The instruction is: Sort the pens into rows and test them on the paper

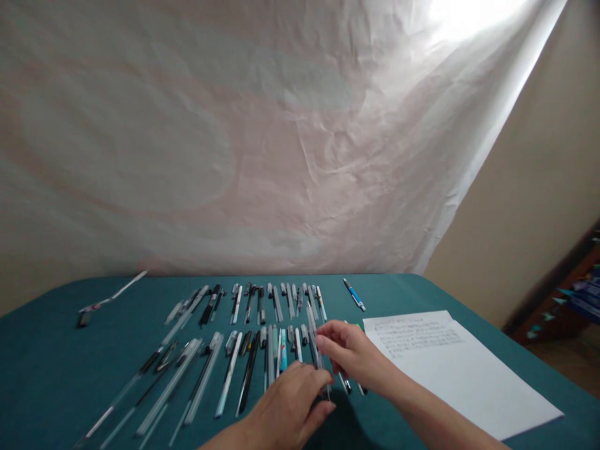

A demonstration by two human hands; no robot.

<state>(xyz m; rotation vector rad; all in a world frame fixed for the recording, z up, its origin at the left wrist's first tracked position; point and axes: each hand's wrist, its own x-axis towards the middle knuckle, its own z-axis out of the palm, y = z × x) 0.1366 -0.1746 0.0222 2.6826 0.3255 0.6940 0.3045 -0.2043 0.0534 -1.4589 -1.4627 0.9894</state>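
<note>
My right hand (349, 350) is closed, its thumb and forefinger pinching at a clear pen barrel (311, 320) that stands slanted at the right end of the near row. Just below and left of it, my left hand (291, 403) is bent over the lower end of that barrel, thumb and forefinger curled round something thin that I cannot make out. Beside the left hand lie a black pen (248, 372), a white pen (229, 375) and a turquoise pen part (283, 350). More pen pieces lie partly hidden under the right hand.
Several disassembled pens, caps and refills (169, 387) lie in two rows on the green tabletop (42, 375). A blue pen (354, 295) lies at the back right, near written paper sheets (469, 381). A white strip with a dark end (112, 295) lies far left. A pale cloth (262, 156) hangs behind.
</note>
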